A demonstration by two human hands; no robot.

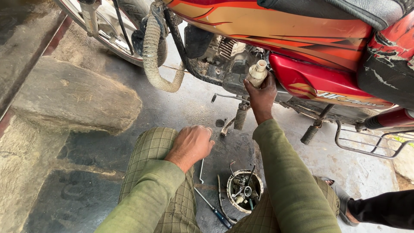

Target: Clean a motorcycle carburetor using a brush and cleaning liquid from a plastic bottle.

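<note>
My right hand (261, 96) reaches up to the side of a red and orange motorcycle (310, 47) and grips a cream plastic part (257, 73) against the engine area (228, 58). My left hand (191, 145) rests on my left knee with the fingers curled and nothing in it. Both arms wear olive green sleeves. Below the hands, on the ground between my knees, stands a small round container (244, 191) filled with bolts and small parts.
A screwdriver with a blue handle (213, 210) and a thin metal tool (201, 171) lie on the oily concrete. Footpegs (240, 117) and a kick lever stick out low. A rough stone slab (73, 95) lies left. Another person's foot (340, 196) is at lower right.
</note>
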